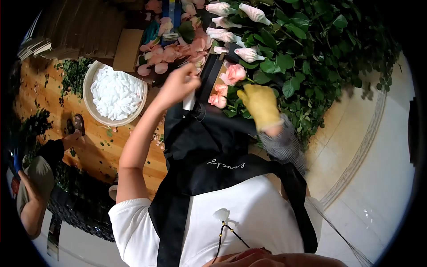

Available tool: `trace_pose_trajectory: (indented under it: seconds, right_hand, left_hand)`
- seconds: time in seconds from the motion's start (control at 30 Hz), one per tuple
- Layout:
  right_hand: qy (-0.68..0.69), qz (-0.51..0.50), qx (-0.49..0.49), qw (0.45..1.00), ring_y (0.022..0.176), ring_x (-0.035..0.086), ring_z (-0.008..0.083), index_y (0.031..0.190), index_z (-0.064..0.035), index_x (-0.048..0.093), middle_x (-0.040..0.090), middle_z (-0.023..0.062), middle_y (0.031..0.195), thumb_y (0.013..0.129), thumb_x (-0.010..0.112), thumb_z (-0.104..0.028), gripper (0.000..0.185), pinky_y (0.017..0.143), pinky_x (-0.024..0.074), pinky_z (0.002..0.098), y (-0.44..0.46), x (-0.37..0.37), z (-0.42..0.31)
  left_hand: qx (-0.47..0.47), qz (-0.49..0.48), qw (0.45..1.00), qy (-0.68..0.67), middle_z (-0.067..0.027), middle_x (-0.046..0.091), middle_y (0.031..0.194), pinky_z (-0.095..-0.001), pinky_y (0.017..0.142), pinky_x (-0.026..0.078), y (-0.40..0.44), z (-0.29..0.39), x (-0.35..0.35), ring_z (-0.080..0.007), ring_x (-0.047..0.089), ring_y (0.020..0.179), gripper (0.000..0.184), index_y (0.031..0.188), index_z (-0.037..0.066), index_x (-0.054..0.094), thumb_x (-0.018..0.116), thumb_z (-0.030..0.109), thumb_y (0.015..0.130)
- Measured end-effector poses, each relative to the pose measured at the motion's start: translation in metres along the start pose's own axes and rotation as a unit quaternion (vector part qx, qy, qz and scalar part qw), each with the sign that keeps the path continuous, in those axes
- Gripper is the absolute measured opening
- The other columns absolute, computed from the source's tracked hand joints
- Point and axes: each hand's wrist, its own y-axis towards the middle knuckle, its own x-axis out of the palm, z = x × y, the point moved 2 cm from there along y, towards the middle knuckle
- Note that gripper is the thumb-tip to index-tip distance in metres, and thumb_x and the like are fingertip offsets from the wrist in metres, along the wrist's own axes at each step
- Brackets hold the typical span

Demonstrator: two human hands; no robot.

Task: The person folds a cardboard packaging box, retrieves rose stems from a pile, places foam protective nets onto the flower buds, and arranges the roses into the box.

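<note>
My left hand [181,85], bare, is closed above the left side of a dark frame [210,79]; what its fingers hold is too small to make out. A white object [189,101] shows just below it. My right hand [259,106], in a yellow glove and slightly blurred, has its fingers curled beside green stems and leaves; its grip is partly hidden. Between my hands lie a pink rose [233,74] and smaller pink blooms [218,100]. Several rose heads in white netting [249,54] rest beyond them, with stems toward the right.
A round tub [87,92] of white netting pieces stands at left, near a cardboard box [127,50]. Loose pink petals [170,54] are heaped at the top. Dense foliage [307,66] fills the upper right. Another person's arm [32,196] shows at far left.
</note>
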Motion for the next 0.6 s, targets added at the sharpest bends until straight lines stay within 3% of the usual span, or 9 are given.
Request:
trace_pose_trajectory:
  seconds: [0.07,0.1,0.27,0.3,0.37,0.43,0.5,0.57,0.6]
  right_hand:
    - [-0.062,-0.067,0.077,0.993,0.075,0.07,0.0312,0.084,-0.0068,0.071,0.071,0.013,0.08,0.086,0.066,-0.035,0.028,0.069,0.0554,0.0445,0.013,0.042,0.004]
    - [-0.072,-0.078,0.098,0.989,0.077,0.07,0.0319,0.084,-0.0074,0.071,0.071,0.0127,0.082,0.086,0.065,-0.036,0.029,0.07,0.0556,0.045,0.019,0.045,0.002]
    - [-0.038,-0.089,0.051,0.994,0.087,0.071,0.0308,0.091,-0.0072,0.072,0.073,0.0134,0.091,0.086,0.066,-0.036,0.029,0.074,0.0559,0.0432,0.02,0.022,0.013]
    - [-0.034,-0.099,0.064,0.992,0.089,0.071,0.0309,0.092,-0.0069,0.072,0.073,0.014,0.093,0.087,0.066,-0.037,0.031,0.074,0.0559,0.0435,0.018,0.022,0.013]
    - [-0.029,-0.09,0.091,0.991,0.084,0.071,0.0313,0.093,-0.0063,0.072,0.073,0.0141,0.09,0.088,0.066,-0.038,0.033,0.074,0.0558,0.0434,0.02,0.032,0.015]
    - [-0.062,-0.084,0.107,0.989,0.079,0.071,0.0322,0.091,-0.0057,0.073,0.073,0.0139,0.086,0.087,0.066,-0.04,0.035,0.073,0.0558,0.0435,0.025,0.042,0.018]
    - [-0.014,-0.036,0.124,0.992,0.075,0.067,0.0385,0.08,-0.0024,0.07,0.069,0.0183,0.079,0.084,0.072,-0.036,0.034,0.071,0.0541,0.0465,0.012,0.039,0.016]
    - [0.087,0.08,0.022,0.993,0.072,0.066,0.0386,0.077,-0.0031,0.068,0.068,0.018,0.075,0.088,0.07,-0.03,0.029,0.068,0.052,0.048,0.0,0.014,0.012]
    - [0.102,0.075,0.02,0.992,0.07,0.065,0.0385,0.078,-0.005,0.066,0.067,0.017,0.074,0.09,0.068,-0.026,0.024,0.066,0.0498,0.0504,-0.006,0.002,0.008]
  left_hand:
    - [0.041,0.019,0.978,0.202,-0.0198,0.066,0.086,-0.0417,0.07,0.052,0.008,0.04,0.027,-0.0355,0.066,0.078,0.036,0.103,0.004,0.057,0.071,0.033,0.088]
    - [0.035,0.005,0.959,0.28,-0.0164,0.069,0.09,-0.0453,0.069,0.053,0.016,0.048,0.038,-0.0402,0.066,0.079,0.037,0.101,0.006,0.06,0.073,0.038,0.086]
    - [0.215,0.067,0.92,0.322,-0.014,0.07,0.08,-0.0429,0.066,0.054,0.034,0.046,0.063,-0.0346,0.069,0.075,0.032,0.09,0.005,0.065,0.07,0.035,0.084]
    - [0.211,0.069,0.921,0.32,-0.014,0.07,0.08,-0.0429,0.066,0.054,0.031,0.046,0.06,-0.0346,0.069,0.075,0.032,0.09,0.005,0.065,0.07,0.035,0.084]
    - [0.108,0.077,0.989,0.072,-0.0142,0.072,0.084,-0.039,0.066,0.053,0.028,0.043,0.049,-0.0352,0.067,0.074,0.024,0.092,0.004,0.07,0.065,0.027,0.087]
    - [0.078,0.189,0.973,-0.104,-0.0093,0.071,0.081,-0.0339,0.066,0.051,0.029,0.026,0.034,-0.0179,0.064,0.07,0.019,0.092,0.002,0.071,0.059,0.017,0.089]
    - [-0.002,0.226,0.959,-0.17,-0.0067,0.063,0.073,-0.0313,0.071,0.049,0.013,0.032,-0.014,-0.0152,0.058,0.07,0.016,0.08,-0.002,0.063,0.06,0.011,0.088]
    - [0.166,0.269,0.949,-0.001,-0.0002,0.06,0.076,-0.0254,0.068,0.045,0.008,0.018,-0.023,-0.0093,0.054,0.073,0.01,0.083,0.002,0.061,0.058,0.008,0.09]
    - [0.17,0.221,0.961,-0.005,-0.0011,0.059,0.078,-0.026,0.069,0.045,0.009,0.017,-0.02,-0.0099,0.054,0.074,0.011,0.082,0.002,0.057,0.059,0.009,0.09]
